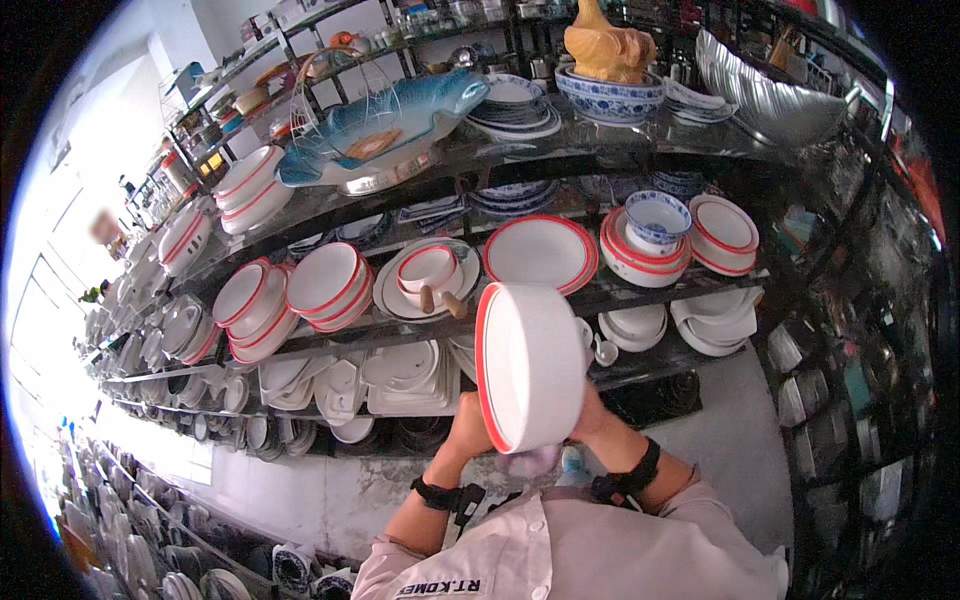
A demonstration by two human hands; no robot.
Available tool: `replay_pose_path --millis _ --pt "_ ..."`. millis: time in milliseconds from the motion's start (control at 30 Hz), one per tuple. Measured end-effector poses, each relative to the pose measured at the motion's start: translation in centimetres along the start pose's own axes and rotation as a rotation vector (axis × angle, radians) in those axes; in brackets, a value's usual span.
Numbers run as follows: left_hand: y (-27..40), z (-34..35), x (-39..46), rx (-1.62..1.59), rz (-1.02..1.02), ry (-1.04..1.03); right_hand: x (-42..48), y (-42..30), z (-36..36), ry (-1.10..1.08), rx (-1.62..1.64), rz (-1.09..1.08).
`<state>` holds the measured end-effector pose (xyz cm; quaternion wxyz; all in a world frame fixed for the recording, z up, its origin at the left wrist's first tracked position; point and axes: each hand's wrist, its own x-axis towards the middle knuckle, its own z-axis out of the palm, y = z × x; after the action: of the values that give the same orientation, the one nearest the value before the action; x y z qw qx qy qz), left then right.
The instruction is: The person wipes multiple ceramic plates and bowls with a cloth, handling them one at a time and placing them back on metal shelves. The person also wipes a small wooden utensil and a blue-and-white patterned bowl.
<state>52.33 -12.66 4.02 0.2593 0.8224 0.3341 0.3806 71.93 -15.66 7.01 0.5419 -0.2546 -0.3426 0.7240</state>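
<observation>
A white bowl with a red rim is held up on its side in front of me, its mouth turned to the left. My right hand grips it from the right, with the fingers mostly hidden behind the bowl. My left hand is curled close by the lower left of the rim; its fingertips are out of sight, so its hold is unclear. Below the bowl shows a blurred pinkish, cloth-like thing. Just beyond the bowl, a white plate with a red rim leans on the shelf.
Red-rimmed bowls stand in stacks along the middle shelf. A small blue-patterned bowl tops another stack. Above are a blue fish-shaped dish and a large silver bowl. White dishes fill the lower shelf.
</observation>
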Motion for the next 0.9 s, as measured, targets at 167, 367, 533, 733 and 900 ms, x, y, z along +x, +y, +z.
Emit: replay_pose_path --millis 167,367,533,733,900 --pt "0.8 -1.1 -0.5 0.309 -0.071 -0.003 0.3 -5.8 0.9 -0.123 0.275 -0.226" --pt "0.1 -1.2 -0.6 0.35 -0.121 0.114 -2.0 -1.3 -2.7 -0.201 -0.077 -0.159" --pt "2.4 -1.7 -0.2 0.271 -0.446 0.336 -2.6 1.3 -1.2 -0.131 -0.352 -0.317" --pt "5.9 -1.3 0.7 0.291 -0.535 0.304 -1.5 2.0 -0.4 0.172 -0.253 -0.346" --pt "5.0 -1.4 -0.1 -0.44 -0.508 0.147 -0.6 1.9 -3.5 0.297 0.1 -0.201"
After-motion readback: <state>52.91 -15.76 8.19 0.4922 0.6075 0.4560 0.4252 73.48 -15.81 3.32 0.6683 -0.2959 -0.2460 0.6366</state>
